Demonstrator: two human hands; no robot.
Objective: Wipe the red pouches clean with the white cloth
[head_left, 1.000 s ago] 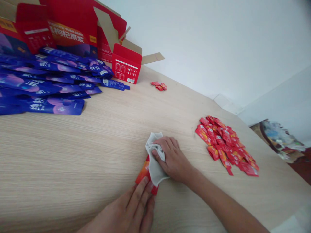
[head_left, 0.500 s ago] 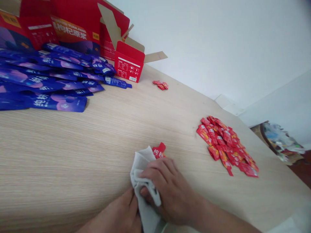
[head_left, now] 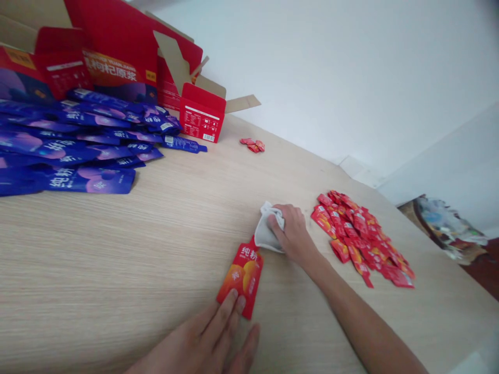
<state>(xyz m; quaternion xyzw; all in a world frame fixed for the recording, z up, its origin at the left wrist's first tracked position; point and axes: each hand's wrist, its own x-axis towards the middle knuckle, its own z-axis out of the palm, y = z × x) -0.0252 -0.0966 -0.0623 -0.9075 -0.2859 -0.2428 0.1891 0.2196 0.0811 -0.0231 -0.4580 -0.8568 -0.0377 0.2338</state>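
A red sachet with orange fruit printed on it lies flat on the pale wood-grain table. The fingertips of my left hand rest on its lower end, with the fingers spread. My right hand is closed on a crumpled white cloth, which touches the sachet's narrow top end. A heap of small red sachets lies just to the right of my right hand.
Blue-purple pouches lie in a spread heap at the left. Behind them stand an opened red carton and a small red box. A few red sachets lie near the far edge, beside a white wall.
My right hand and the cloth have moved away from my left hand, up to the sachet's top end. The sachet's printed face now shows, with my left fingertips on it.
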